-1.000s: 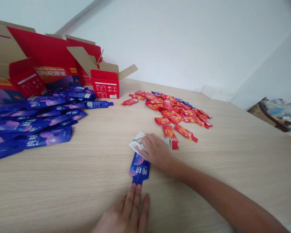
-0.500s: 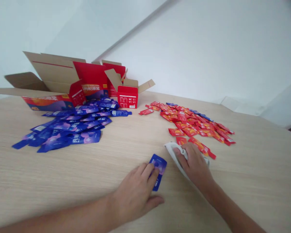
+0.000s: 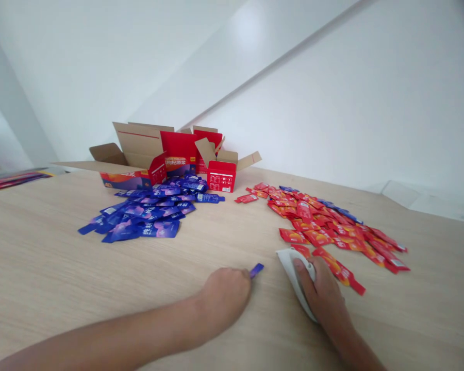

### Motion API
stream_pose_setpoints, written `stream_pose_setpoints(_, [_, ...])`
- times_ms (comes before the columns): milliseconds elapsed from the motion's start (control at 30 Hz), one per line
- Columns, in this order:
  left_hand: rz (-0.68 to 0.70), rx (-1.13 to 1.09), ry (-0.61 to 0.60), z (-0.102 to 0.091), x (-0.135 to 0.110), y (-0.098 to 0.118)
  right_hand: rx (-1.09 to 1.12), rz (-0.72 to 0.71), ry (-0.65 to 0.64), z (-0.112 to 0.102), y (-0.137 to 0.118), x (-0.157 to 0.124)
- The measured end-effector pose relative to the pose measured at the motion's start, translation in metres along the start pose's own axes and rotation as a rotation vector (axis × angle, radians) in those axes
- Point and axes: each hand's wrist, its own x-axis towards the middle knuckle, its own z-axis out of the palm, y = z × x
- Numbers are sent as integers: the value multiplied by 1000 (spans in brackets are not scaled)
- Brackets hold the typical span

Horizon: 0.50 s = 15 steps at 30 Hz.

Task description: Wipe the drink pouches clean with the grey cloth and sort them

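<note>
My left hand is closed in a fist over the table, with one narrow end of a blue-purple sachet sticking out past the fingers. The rest of that sachet is hidden in the grip. To its right, my right hand pinches a folded white cloth between thumb and fingers, its lower edge at the tabletop. Just beyond the cloth lies a spread pile of red-orange sachets, with a few blue sachets along its far edge. Further left is a heap of blue sachets.
Behind the blue heap stand an open large carton with raised flaps and a small open red box. More red packaging sits between and behind them. A white wall borders the wooden table at the back.
My left hand has closed around the blue sachet, which was lying flatter and more visible under its fingers. The view has shifted left and up. The cloth remains in my right hand.
</note>
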Motion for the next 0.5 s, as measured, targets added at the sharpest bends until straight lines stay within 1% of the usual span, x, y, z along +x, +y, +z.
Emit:
stream_pose_setpoints(100, [-87, -194, 12, -23, -1, -32, 44, 5, 5, 4, 2, -1])
stream_pose_setpoints(167, [-143, -379, 12, -40, 0, -61, 72, -18, 9, 7, 0, -3])
stream_pose_setpoints(233, [-221, -577, 44, -56, 5, -92, 93, -50, 13, 11, -3, -5])
stream_pose_setpoints(300, [-306, -759, 138, -73, 15, -123, 104, -79, 14, 15, -5, -7])
stream_pose_setpoints(367, [-377, -934, 267, -90, 27, -149, 104, -100, 25, 19, -5, -8])
stream_pose_setpoints(433, [-432, -1104, 402, -109, 42, -168, 100, -127, 33, 23, -4, -9])
stream_pose_setpoints(500, [-462, -1278, 545, -127, 53, -180, 96, -141, 34, 26, -2, -10])
